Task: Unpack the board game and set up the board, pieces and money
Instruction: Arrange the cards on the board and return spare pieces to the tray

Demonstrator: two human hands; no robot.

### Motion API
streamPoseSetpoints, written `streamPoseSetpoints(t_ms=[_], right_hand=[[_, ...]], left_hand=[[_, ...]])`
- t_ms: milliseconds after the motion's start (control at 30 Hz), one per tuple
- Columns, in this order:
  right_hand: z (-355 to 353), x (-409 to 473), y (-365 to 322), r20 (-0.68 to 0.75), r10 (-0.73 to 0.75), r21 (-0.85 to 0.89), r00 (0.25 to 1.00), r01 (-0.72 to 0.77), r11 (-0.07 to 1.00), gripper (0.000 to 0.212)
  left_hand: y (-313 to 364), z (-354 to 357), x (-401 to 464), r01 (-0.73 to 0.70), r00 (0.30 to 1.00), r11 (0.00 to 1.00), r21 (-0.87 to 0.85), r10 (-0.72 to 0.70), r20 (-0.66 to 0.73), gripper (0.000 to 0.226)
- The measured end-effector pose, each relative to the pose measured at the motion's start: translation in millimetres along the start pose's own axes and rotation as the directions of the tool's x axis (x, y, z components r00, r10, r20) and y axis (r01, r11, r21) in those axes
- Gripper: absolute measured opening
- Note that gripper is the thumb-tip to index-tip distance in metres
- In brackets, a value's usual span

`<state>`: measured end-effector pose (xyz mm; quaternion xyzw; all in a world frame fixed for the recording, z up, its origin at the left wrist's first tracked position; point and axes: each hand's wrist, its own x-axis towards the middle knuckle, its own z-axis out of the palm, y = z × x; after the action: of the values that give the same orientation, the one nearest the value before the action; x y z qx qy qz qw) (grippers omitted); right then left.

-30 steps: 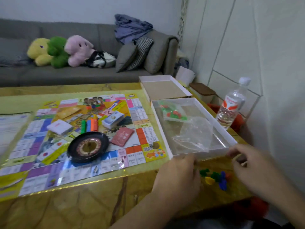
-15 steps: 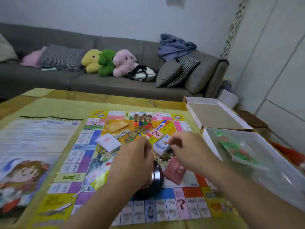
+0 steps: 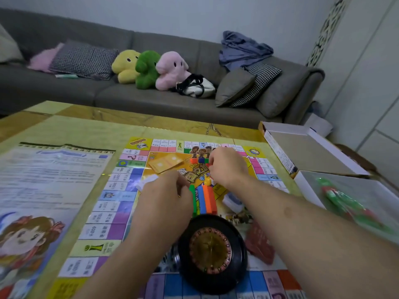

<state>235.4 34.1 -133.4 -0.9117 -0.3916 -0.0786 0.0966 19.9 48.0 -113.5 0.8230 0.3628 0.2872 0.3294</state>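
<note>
The colourful game board (image 3: 121, 190) lies flat on the table. My right hand (image 3: 226, 167) hovers over its far middle, fingertips curled and pinching a small red pawn beside red, blue and green pawns (image 3: 200, 160) standing on the board. A yellow pawn (image 3: 207, 180) stands just below that hand. My left hand (image 3: 166, 197) has its fingers curled next to the upright green, blue and orange bars (image 3: 204, 199); whatever is in its palm is hidden. A black roulette wheel (image 3: 212, 253), a red card deck (image 3: 259, 242), a white deck (image 3: 149, 180) and a blue-white card pack (image 3: 233, 201) also sit on the board.
A printed rule sheet (image 3: 43, 180) lies to the left of the board. The open box tray (image 3: 302, 184) at the right holds a bag of green and red pieces (image 3: 345, 203), with the box lid (image 3: 302, 152) behind it. A grey sofa (image 3: 151, 98) stands beyond the table.
Both hands moved from the table's near right edge, where loose pawns lay, onto the middle of the board. Pawns now stand by my right fingertips. The view swung left.
</note>
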Motion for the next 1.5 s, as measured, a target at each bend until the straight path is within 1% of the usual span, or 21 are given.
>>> streamPoseSetpoints(t_ms=[133,167,267,333,400,467,500,567,633,667,733,833,900,967,1100,1200,1300,1367,1400,1500], right_hand=[[-18.3,-8.9,-0.9,-0.004,-0.043,0.025,0.999,0.043,0.999,0.011],[-30.3,-12.3,1.4,-0.035,-0.048,0.070,0.998,0.050,0.996,0.011],[-81.2,-54.4,28.3,-0.110,-0.009,0.316,0.994,0.044,0.948,0.010],[-119.7,-99.8,56.4,-0.146,0.014,0.387,0.989,0.044,0.921,0.008],[-150.3,-151.5,89.9,-0.154,0.062,0.410,0.986,0.007,0.912,0.009],[-173.0,-207.4,131.6,-0.116,0.143,0.446,0.983,-0.077,0.892,0.013],[-182.0,-237.5,155.5,-0.086,0.202,0.464,0.976,-0.140,0.875,0.015],[-190.4,-289.1,199.8,-0.038,0.317,0.475,0.948,-0.262,0.840,0.018],[-190.7,-331.7,233.3,0.006,0.390,0.452,0.921,-0.350,0.820,0.020],[-190.4,-354.7,250.6,0.024,0.429,0.420,0.903,-0.399,0.815,0.021],[-181.5,-386.3,281.7,0.070,0.482,0.314,0.873,-0.478,0.821,0.024],[-165.4,-417.2,315.5,0.131,0.539,0.133,0.832,-0.554,0.822,0.024],[-158.4,-428.2,322.8,0.203,0.546,0.047,0.812,-0.565,0.823,0.023],[-154.6,-433.7,322.9,0.225,0.538,0.030,0.812,-0.558,0.829,0.023],[-152.0,-433.8,317.0,0.193,0.509,0.137,0.839,-0.537,0.832,0.018],[-154.9,-434.2,311.8,0.206,0.508,0.162,0.836,-0.541,0.825,0.012],[-168.3,-437.8,303.1,0.157,0.546,0.189,0.823,-0.567,0.802,0.018],[-176.4,-440.1,295.8,0.142,0.546,0.197,0.825,-0.564,0.802,0.017],[-179.7,-441.2,291.5,0.181,0.530,0.191,0.828,-0.558,0.807,0.018],[-183.9,-437.8,276.9,0.391,0.444,0.222,0.806,-0.551,0.805,0.022]], left_hand=[[7.3,0.9,-3.6,-0.021,1.000,1.000,0.013,0.021,0.005,0.013],[11.2,0.3,-4.7,-0.039,0.999,0.999,0.012,0.039,0.000,0.013],[33.3,4.4,-21.6,-0.097,0.994,0.995,-0.020,0.098,0.047,0.013],[51.1,10.3,-37.1,-0.146,0.987,0.987,-0.067,0.150,0.063,0.012],[68.8,19.5,-56.7,-0.209,0.969,0.972,-0.103,0.220,0.108,0.011],[90.4,34.5,-87.9,-0.286,0.924,0.948,-0.138,0.311,0.223,0.010],[102.8,44.0,-107.8,-0.327,0.889,0.931,-0.164,0.362,0.280,0.010],[123.7,62.8,-143.3,-0.421,0.800,0.884,-0.203,0.468,0.376,0.010],[137.8,82.3,-173.5,-0.485,0.713,0.845,-0.225,0.531,0.458,0.011],[146.7,94.1,-191.4,-0.508,0.672,0.830,-0.230,0.549,0.497,0.011],[159.1,115.2,-220.0,-0.540,0.619,0.806,-0.241,0.575,0.535,0.009],[174.3,144.3,-254.6,-0.552,0.572,0.804,-0.221,0.559,0.600,0.011],[183.5,161.2,-268.5,-0.548,0.551,0.813,-0.199,0.529,0.645,0.015],[192.2,173.7,-276.1,-0.552,0.534,0.816,-0.172,0.505,0.678,0.018],[202.9,187.4,-280.0,-0.585,0.543,0.801,-0.129,0.505,0.672,0.024],[205.8,188.2,-281.9,-0.584,0.549,0.801,-0.133,0.510,0.662,0.027],[203.9,180.4,-286.2,-0.580,0.542,0.804,-0.133,0.503,0.673,0.028],[201.0,174.3,-287.3,-0.588,0.525,0.796,-0.145,0.512,0.680,0.028],[199.9,172.0,-287.9,-0.592,0.515,0.792,-0.151,0.515,0.685,0.028],[195.1,163.9,-284.2,-0.596,0.509,0.788,-0.154,0.518,0.687,0.026]])
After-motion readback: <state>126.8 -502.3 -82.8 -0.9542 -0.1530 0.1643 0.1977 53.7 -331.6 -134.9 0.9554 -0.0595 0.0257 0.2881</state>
